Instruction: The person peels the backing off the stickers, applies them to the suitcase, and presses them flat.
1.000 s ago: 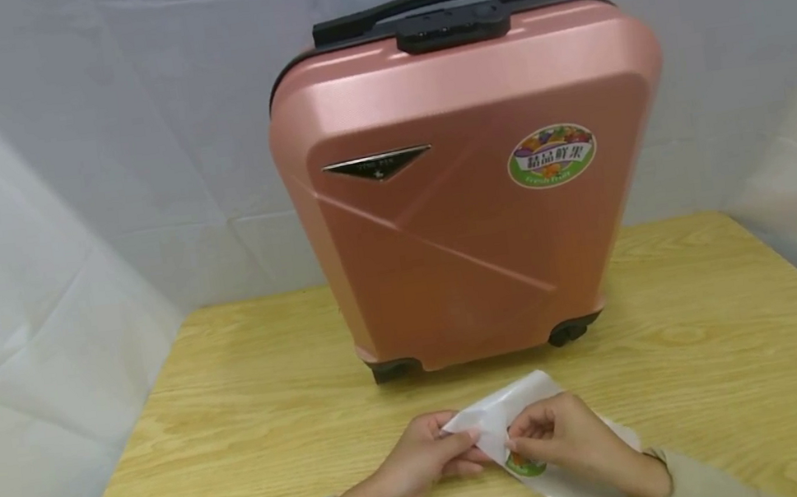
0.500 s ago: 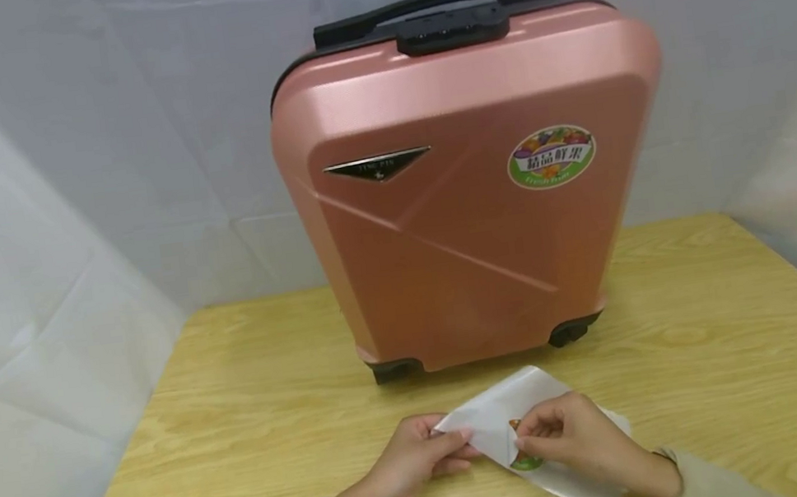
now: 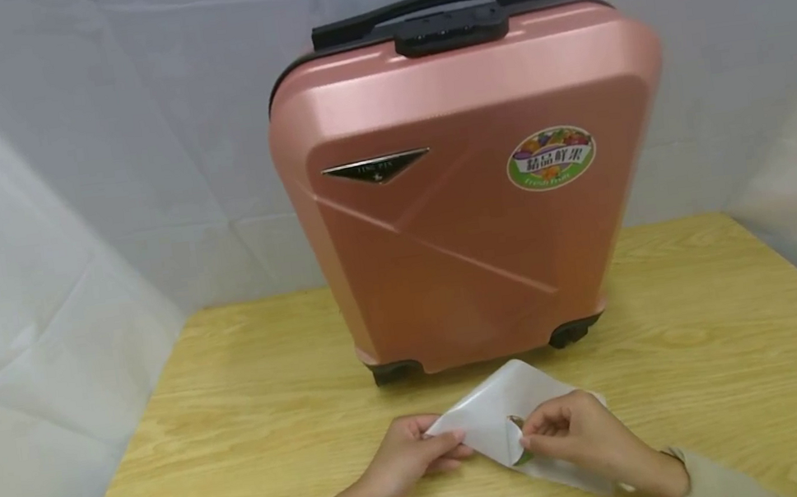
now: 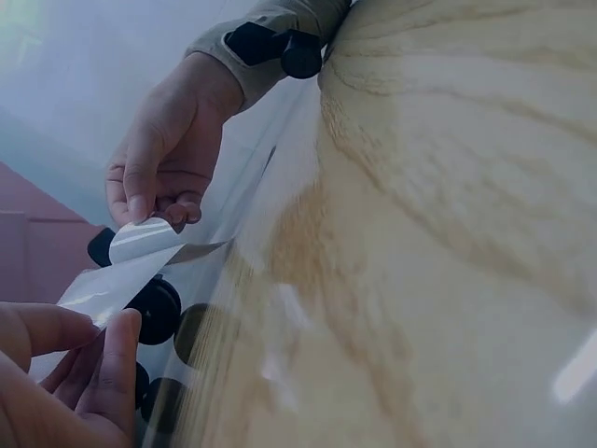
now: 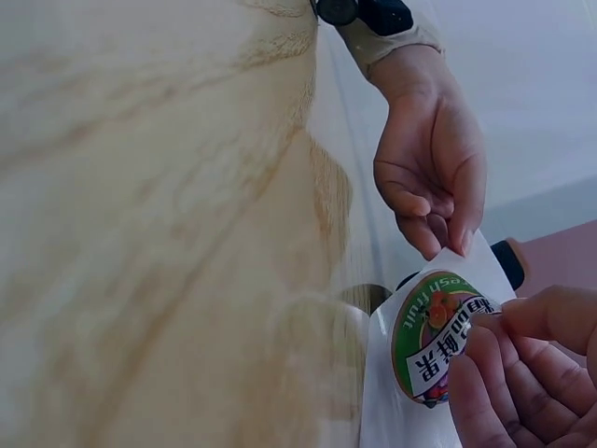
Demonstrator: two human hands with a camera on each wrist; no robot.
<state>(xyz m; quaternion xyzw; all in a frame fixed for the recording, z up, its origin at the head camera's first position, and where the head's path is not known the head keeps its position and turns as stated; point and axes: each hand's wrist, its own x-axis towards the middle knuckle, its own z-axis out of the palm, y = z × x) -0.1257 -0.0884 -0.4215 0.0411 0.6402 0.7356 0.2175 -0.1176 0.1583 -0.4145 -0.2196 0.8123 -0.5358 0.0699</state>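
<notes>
My left hand (image 3: 404,465) pinches the left corner of a white backing sheet (image 3: 475,417) between thumb and fingers, low over the table. On that sheet is an oval fruit sticker (image 5: 434,331), green with fruit pictures and lettering, plainly seen in the right wrist view. Thumb and fingertips of my right hand (image 3: 589,439) pinch the sticker's edge. The lifted part curls back and shows its white underside (image 4: 142,241) in the left wrist view. Behind both hands stands an upright pink suitcase (image 3: 447,276), bearing a similar oval sticker (image 3: 552,157) at its upper right.
Under everything is a wood-grain table (image 3: 257,432) with a glossy surface. The suitcase has a black top handle (image 3: 431,1), a dark triangular badge (image 3: 378,168) and black wheels (image 3: 569,333). White cloth (image 3: 96,153) hangs behind and at the sides.
The sheet and my left hand have shifted slightly left, while my right hand has edged right. More of the sticker's white underside is folded back, and less of its print shows.
</notes>
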